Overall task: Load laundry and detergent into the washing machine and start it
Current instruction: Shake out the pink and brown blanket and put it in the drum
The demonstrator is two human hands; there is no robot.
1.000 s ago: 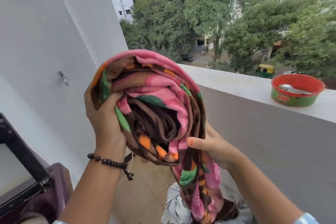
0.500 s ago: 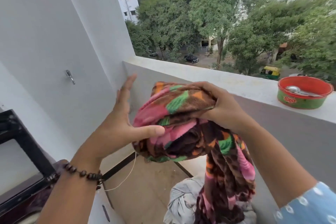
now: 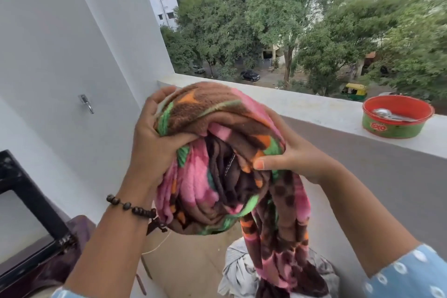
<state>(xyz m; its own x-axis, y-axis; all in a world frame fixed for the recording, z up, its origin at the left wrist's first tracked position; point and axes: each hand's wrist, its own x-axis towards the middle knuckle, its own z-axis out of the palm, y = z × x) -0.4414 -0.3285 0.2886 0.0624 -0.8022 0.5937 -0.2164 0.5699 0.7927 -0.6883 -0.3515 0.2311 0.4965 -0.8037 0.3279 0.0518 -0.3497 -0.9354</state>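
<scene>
Blanket [image 3: 217, 152] is our landmark — a fleece bundle in pink, brown, green and orange, held up in the air in front of the parapet ledge [image 3: 314, 109]. We note the left hand [image 3: 154, 143] on the blanket's left side, fingers curled over the top edge and thumb pressed into the folds, gripping it. The right hand [image 3: 290, 159] clasps the blanket's right side, thumb pinching the fabric near the bunched centre. A tail of the blanket hangs down from under the right hand and reaches a pale grey striped cloth [image 3: 239, 266] lying below it. A dark beaded bracelet [image 3: 131, 207] sits on the left wrist, just below-left of the bundle.

Right of the blanket and well apart, a red-and-green tub [image 3: 396, 118] stands on the ledge with a metal spoon [image 3: 387, 113] inside. Left of the blanket, a metal hook [image 3: 87, 103] is fixed to the white wall. Lower left of the blanket — a black frame [image 3: 31, 203] above a dark purple surface [image 3: 60, 264]; we cannot tell whether this belongs to the washing machine.
</scene>
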